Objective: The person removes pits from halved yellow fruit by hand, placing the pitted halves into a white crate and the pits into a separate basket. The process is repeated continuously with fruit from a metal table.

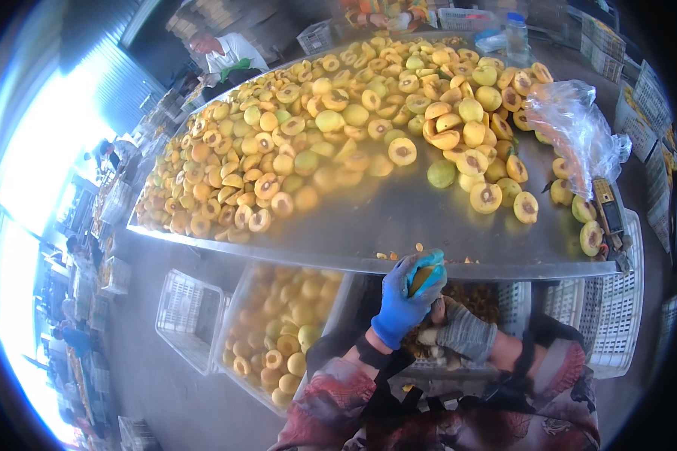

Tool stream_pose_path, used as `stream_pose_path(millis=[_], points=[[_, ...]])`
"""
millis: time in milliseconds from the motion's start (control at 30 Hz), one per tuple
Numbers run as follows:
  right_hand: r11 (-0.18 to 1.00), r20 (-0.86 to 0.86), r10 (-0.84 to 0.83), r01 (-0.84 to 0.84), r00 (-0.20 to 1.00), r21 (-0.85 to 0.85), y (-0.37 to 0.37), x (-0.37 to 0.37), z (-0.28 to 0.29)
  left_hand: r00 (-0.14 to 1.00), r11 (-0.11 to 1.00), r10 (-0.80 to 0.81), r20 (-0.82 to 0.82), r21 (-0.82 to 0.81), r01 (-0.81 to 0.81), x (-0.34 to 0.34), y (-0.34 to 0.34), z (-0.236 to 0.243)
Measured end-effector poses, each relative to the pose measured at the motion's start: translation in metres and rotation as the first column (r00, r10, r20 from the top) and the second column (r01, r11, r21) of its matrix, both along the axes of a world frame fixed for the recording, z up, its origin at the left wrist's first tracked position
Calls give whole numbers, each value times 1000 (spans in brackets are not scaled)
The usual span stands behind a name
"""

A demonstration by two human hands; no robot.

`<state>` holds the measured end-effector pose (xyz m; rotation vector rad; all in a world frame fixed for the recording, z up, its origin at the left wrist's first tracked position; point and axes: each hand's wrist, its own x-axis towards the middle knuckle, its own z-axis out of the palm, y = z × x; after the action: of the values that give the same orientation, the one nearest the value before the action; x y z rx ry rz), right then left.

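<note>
Yellow-green, smooth-skinned fruit (420,281) sits in the left hand (405,296), which wears a blue glove with teal fingers, at the lower centre of the frame by the table's near edge; the fingers are wrapped around it, and I cannot tell whether it is whole or already cut. The right hand (468,332), in a grey knitted glove, is curled just below and to the right — whether it grips a tool, I cannot tell. Judged from how things lie, the work is opening fruit and taking out the stones, and it looks well short of done. Across the broad grey metal table (368,219), from the left of the frame through the upper centre to the right, spreads a deep heap of yellow-orange fruit halves (402,152), many with brown centres facing up; among them are rounder pieces, such as a greenish fruit (441,174), that may be uncut. That heap is probably what is left to handle. Lower left of centre, a pale plastic crate (235,319) is loaded with smooth yellow fruit, a few pieces showing hollows — likely the finished share. Brown lumps (474,299) beyond the right glove, under the table edge, may be discarded stones, though they are too small to be sure. Small orange scraps (384,256) on the table's near edge suggest cutting is under way.
</note>
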<state>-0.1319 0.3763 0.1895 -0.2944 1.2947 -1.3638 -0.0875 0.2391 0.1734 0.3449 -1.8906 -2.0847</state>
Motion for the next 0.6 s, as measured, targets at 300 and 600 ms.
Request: stream_pose_path(millis=[300, 600], points=[[992, 43, 87, -91, 995, 83, -7, -5, 23, 924, 636, -230, -305, -766, -94, -6, -22, -13], [1000, 293, 23, -22, 956, -6, 4, 4, 3, 960, 953, -275, 53, 147, 265, -10, -24, 0]])
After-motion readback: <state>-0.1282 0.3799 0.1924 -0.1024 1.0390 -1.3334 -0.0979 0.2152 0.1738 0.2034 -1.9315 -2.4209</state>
